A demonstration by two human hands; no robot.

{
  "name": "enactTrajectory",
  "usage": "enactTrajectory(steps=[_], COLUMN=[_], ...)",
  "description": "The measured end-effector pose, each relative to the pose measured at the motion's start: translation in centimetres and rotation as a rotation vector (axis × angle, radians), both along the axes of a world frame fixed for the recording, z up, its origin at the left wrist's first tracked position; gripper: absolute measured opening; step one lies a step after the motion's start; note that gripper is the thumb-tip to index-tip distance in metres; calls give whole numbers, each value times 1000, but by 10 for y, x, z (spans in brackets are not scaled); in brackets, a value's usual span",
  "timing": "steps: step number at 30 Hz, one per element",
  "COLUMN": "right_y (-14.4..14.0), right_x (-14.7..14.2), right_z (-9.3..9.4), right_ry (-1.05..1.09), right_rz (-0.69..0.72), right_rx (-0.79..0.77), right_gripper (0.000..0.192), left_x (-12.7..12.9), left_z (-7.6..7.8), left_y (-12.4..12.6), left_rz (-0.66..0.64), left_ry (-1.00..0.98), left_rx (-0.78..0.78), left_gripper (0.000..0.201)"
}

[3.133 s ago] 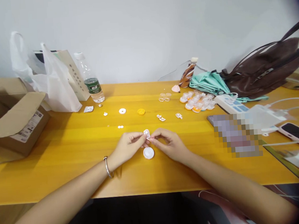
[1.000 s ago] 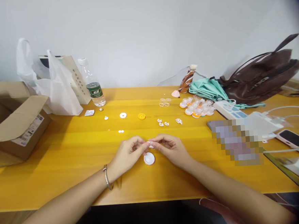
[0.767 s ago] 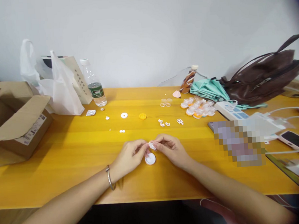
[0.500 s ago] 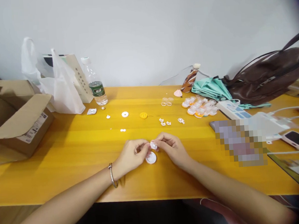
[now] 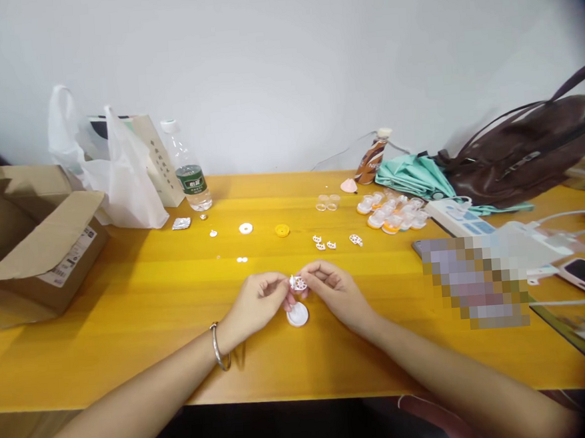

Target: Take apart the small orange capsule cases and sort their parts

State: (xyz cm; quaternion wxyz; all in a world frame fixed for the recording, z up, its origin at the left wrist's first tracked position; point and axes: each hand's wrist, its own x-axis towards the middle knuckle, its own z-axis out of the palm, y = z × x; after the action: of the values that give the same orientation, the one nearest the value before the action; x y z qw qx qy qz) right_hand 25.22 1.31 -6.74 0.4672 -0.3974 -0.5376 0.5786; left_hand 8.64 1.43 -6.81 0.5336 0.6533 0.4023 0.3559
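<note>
Both hands meet above the desk (image 5: 128, 304). The left hand (image 5: 254, 304) and right hand (image 5: 333, 291) each pinch one small white spoked wheel piece (image 5: 298, 284) between their fingertips. A round white cap (image 5: 298, 315) lies directly beneath it, just nearer the person.

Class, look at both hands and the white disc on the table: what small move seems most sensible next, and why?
Probably lower the small white wheel-shaped piece onto the white disc. Both the left hand and the right hand pinch that piece at their fingertips, just above the disc, which lies flat on the yellow table between them.
</note>
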Motion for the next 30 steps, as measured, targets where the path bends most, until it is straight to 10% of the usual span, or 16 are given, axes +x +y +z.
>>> enactTrajectory(steps=[13, 19, 26, 30], right_y=[-2, 1, -2, 13], right_x=[2, 1, 8, 20], right_z=[-7, -4, -9, -9], right_ry=[-194, -132, -427, -428], right_rz=[-87, 3, -128, -232], right_rx=[219, 56, 507, 455], right_gripper=[18, 22, 12, 14], left_x=[1, 2, -2, -8], left_z=[-1, -4, -1, 4], left_y=[-1, -3, 0, 6], left_rz=[74, 91, 196, 271], left_ry=[55, 115, 169, 146], left_rx=[117, 167, 264, 259], left_gripper=[24, 25, 22, 21])
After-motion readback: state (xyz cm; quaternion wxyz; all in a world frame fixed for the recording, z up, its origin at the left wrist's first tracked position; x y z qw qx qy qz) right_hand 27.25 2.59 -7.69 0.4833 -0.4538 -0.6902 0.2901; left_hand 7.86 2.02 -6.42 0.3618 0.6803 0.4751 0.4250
